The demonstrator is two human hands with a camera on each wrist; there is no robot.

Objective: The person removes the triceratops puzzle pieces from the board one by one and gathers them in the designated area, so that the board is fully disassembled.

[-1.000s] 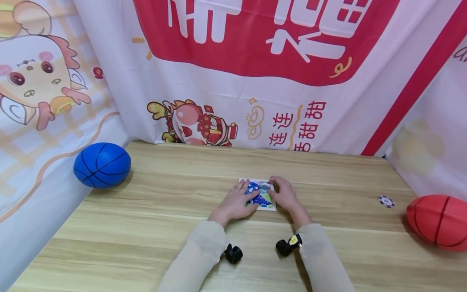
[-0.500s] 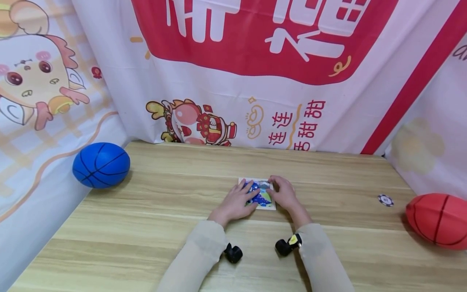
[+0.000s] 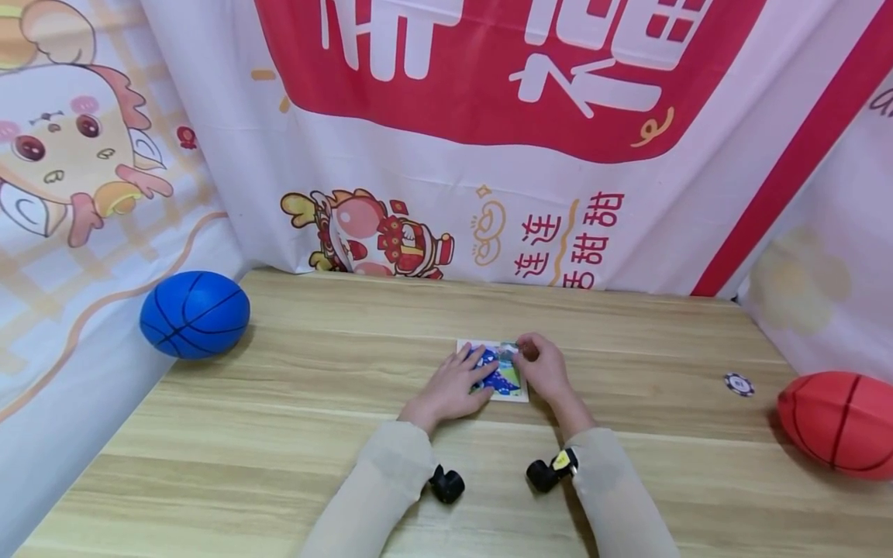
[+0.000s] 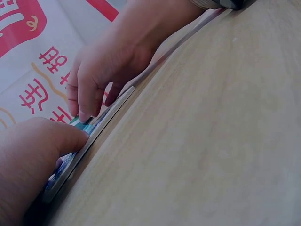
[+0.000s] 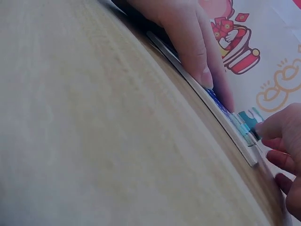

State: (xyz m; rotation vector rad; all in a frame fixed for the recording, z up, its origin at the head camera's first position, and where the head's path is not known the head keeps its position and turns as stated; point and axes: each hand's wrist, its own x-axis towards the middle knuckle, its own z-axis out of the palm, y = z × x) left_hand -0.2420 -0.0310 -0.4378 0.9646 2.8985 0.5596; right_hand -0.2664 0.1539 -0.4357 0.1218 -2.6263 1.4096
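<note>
A small jigsaw puzzle [image 3: 508, 383] in a white-edged flat board lies on the table, with a blue and green picture. Across its left part rests my left hand [image 3: 449, 385], fingers spread and mostly straight, covering that side of the picture. My right hand [image 3: 544, 368] is at the upper right corner, where thumb and finger pinch a puzzle piece [image 3: 508, 351]. In the right wrist view this teal piece [image 5: 249, 117] stands tilted up from the board, its edge raised. The left wrist view shows the right fingertips [image 4: 84, 117] close over the board, beyond my left thumb.
A blue ball [image 3: 195, 315] sits at the table's left edge and a red ball [image 3: 837, 425] at the right. Near the red one lies a poker chip [image 3: 738, 384]. Printed cloth [image 3: 446, 178] hangs behind the wooden table [image 3: 314, 372].
The piece in the upper right corner has come up at a tilt, pinched by my right hand, which has risen slightly. My left hand has stayed in place on the puzzle.
</note>
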